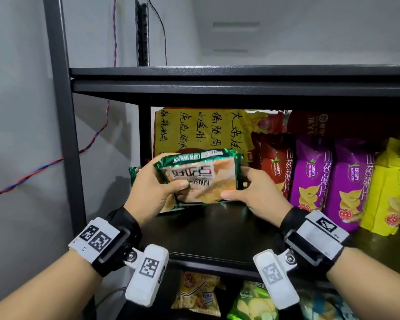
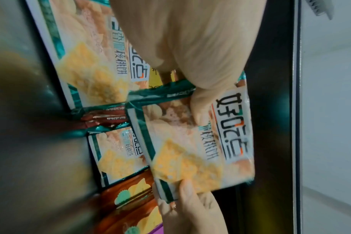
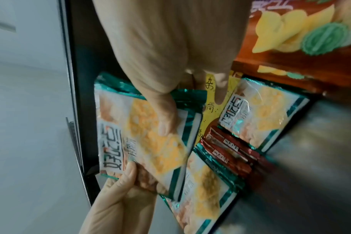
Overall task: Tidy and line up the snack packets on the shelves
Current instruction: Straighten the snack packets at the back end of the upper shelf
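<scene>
Both hands hold one green-edged cracker packet upright above the left part of the middle shelf. My left hand grips its left edge, thumb on the front. On the right edge, my right hand grips the same way. The left wrist view shows this packet under my thumb, with two more like it behind. In the right wrist view the held packet is in front of two others and red sachets.
A handwritten yellow sign stands at the shelf's back. To the right stand a red-brown packet, two purple yam-crisp packets and yellow packets. The lower shelf holds more snack bags. The black upright post bounds the left side.
</scene>
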Demonstrator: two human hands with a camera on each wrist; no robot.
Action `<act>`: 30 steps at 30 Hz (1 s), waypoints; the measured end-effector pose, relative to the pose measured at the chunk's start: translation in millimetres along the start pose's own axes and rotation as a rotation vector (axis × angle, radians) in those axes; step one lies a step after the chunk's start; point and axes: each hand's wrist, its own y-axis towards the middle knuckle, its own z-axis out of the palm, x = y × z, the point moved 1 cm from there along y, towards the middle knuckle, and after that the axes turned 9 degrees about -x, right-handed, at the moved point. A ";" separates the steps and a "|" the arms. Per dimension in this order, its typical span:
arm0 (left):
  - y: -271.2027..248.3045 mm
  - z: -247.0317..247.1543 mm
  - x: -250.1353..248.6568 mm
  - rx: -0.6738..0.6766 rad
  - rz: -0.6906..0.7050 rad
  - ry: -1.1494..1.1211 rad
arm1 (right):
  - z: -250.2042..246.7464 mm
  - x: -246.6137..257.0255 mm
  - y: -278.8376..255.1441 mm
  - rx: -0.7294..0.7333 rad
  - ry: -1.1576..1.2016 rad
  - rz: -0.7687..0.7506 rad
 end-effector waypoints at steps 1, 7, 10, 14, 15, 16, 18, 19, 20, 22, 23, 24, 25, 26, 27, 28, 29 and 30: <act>0.0 -1.1 1.6 -0.018 -0.024 0.001 | 4.4 -0.4 0.3 0.016 0.020 0.034; 0.4 -11.8 12.2 -0.135 -0.086 0.170 | 28.8 -6.3 8.2 0.175 0.007 0.224; 2.1 -25.0 20.3 -0.134 -0.132 0.230 | 31.4 -10.5 21.3 0.063 0.001 0.332; 2.9 -38.1 29.6 -0.213 -0.159 0.375 | 29.6 -9.9 49.3 -0.050 -0.359 0.273; 4.0 -40.1 31.7 -0.243 -0.169 0.397 | 29.9 -9.7 56.7 -0.066 -0.498 0.234; 5.2 -42.1 33.2 -0.268 -0.170 0.432 | 30.8 -10.3 63.8 -0.080 -0.595 0.211; 7.2 -45.8 34.7 -0.312 -0.152 0.523 | 33.4 -11.6 76.1 -0.079 -0.704 0.193; 7.5 -46.9 34.1 -0.330 -0.143 0.551 | 35.0 -11.7 81.4 -0.065 -0.750 0.185; 7.3 -47.5 33.6 -0.341 -0.144 0.555 | 36.4 -12.7 86.2 -0.043 -0.795 0.172; 6.1 -47.1 32.5 -0.347 -0.154 0.530 | 38.9 -15.3 93.6 0.005 -0.891 0.138; 5.5 -46.5 31.3 -0.351 -0.148 0.529 | 40.3 -16.2 96.0 0.028 -0.948 0.122; 5.3 -45.1 29.8 -0.356 -0.136 0.539 | 40.9 -17.7 98.3 0.052 -1.010 0.105; 5.4 -43.6 28.0 -0.361 -0.117 0.553 | 40.8 -20.1 100.4 0.076 -1.071 0.091; 5.7 -42.6 26.7 -0.366 -0.091 0.564 | 40.7 -22.5 102.5 0.098 -1.126 0.081; 6.3 -41.8 25.8 -0.367 -0.064 0.568 | 40.5 -24.9 104.8 0.118 -1.174 0.075; 6.5 -40.9 25.1 -0.363 -0.045 0.573 | 40.6 -27.5 106.3 0.140 -1.216 0.077; 7.0 -39.9 24.9 -0.359 -0.036 0.586 | 40.4 -29.6 107.9 0.165 -1.256 0.083; 7.7 -39.7 25.7 -0.357 -0.032 0.605 | 40.5 -31.8 109.1 0.188 -1.308 0.083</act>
